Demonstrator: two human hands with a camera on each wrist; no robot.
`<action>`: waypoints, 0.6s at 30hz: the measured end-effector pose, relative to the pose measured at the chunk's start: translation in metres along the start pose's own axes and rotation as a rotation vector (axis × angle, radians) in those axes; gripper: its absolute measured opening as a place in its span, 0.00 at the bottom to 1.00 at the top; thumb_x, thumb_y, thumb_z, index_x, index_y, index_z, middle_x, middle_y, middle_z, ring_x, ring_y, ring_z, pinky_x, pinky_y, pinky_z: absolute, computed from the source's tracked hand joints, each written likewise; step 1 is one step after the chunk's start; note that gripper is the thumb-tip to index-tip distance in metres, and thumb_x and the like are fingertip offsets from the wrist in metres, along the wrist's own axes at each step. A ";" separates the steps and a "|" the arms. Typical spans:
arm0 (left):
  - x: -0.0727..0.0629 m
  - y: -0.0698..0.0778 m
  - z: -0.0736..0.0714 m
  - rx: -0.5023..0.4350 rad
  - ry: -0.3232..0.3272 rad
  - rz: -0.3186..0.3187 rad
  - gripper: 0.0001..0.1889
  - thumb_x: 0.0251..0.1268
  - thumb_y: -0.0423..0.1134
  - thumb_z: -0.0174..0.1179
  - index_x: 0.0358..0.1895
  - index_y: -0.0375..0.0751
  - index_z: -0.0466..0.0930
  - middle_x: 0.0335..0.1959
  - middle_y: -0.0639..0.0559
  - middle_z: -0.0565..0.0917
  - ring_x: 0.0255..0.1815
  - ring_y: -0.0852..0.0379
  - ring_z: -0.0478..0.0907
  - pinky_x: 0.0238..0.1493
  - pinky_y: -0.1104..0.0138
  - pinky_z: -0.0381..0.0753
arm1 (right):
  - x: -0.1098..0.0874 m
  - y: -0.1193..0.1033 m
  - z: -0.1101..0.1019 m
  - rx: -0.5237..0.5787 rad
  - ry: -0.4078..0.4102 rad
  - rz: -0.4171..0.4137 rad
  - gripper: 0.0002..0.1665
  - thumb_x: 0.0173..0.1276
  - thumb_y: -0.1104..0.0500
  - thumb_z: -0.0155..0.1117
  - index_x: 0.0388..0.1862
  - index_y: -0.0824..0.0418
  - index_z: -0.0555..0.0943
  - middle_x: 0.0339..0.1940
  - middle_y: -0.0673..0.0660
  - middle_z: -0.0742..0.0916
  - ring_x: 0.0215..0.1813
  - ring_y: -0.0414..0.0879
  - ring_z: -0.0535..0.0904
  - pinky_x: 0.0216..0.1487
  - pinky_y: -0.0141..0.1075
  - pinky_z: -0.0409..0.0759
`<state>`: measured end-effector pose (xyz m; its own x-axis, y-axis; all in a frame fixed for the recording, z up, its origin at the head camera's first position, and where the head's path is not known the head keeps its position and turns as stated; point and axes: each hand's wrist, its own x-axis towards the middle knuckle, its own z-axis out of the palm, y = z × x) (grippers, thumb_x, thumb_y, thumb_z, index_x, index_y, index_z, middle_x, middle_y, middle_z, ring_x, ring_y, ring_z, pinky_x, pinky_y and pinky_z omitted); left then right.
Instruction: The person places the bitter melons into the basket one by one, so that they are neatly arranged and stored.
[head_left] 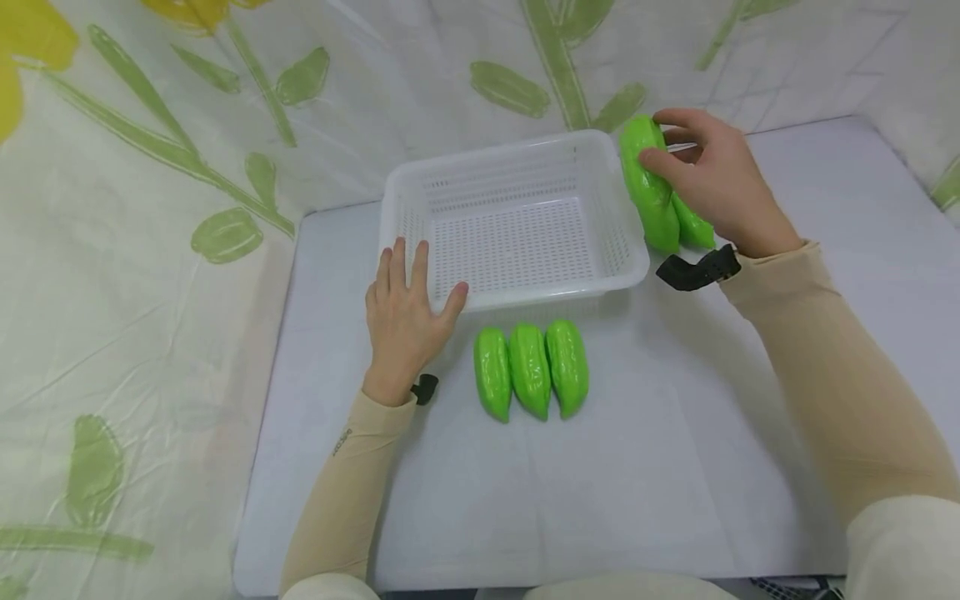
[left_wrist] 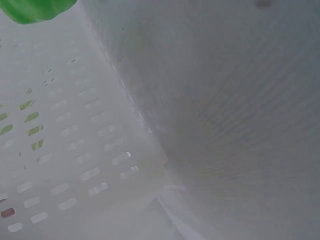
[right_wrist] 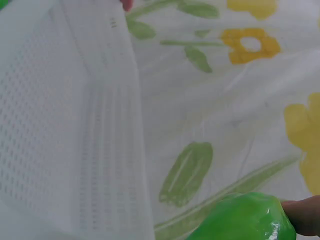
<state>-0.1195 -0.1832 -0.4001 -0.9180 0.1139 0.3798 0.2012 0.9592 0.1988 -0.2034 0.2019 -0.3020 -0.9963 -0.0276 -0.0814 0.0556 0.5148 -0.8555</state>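
Note:
My right hand point(head_left: 720, 179) pinches a long glossy green pepper point(head_left: 647, 183) between thumb and fingers, just beyond the right rim of the white basket point(head_left: 517, 298). In the right wrist view this pepper point(right_wrist: 247, 220) shows at the bottom, with a fingertip against it. Another green pepper point(head_left: 693, 221) is partly hidden under that hand. My left hand point(head_left: 405, 321) lies with fingers spread and straight over the basket's near left corner. In the head view the basket's perforated floor is bare. Its slotted wall point(left_wrist: 75, 125) fills much of the left wrist view.
In front of the basket, three green peppers point(head_left: 530, 371) lie side by side on the white table point(head_left: 600, 500). A flower-patterned sheet point(head_left: 450, 92) hangs behind the table and along its left side. Black wrist mounts point(head_left: 697, 268) stick out from the forearms.

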 end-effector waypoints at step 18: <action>0.002 0.003 0.003 -0.011 -0.018 -0.013 0.43 0.72 0.69 0.49 0.79 0.42 0.63 0.81 0.34 0.61 0.81 0.32 0.59 0.66 0.34 0.70 | 0.022 -0.027 0.033 -0.012 -0.193 -0.025 0.42 0.76 0.40 0.61 0.83 0.47 0.62 0.76 0.60 0.73 0.71 0.53 0.75 0.66 0.47 0.78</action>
<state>-0.1216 -0.1796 -0.4011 -0.9267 0.1062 0.3606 0.1928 0.9577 0.2134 -0.2246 0.1593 -0.2979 -0.9662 -0.2038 -0.1577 0.0289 0.5224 -0.8522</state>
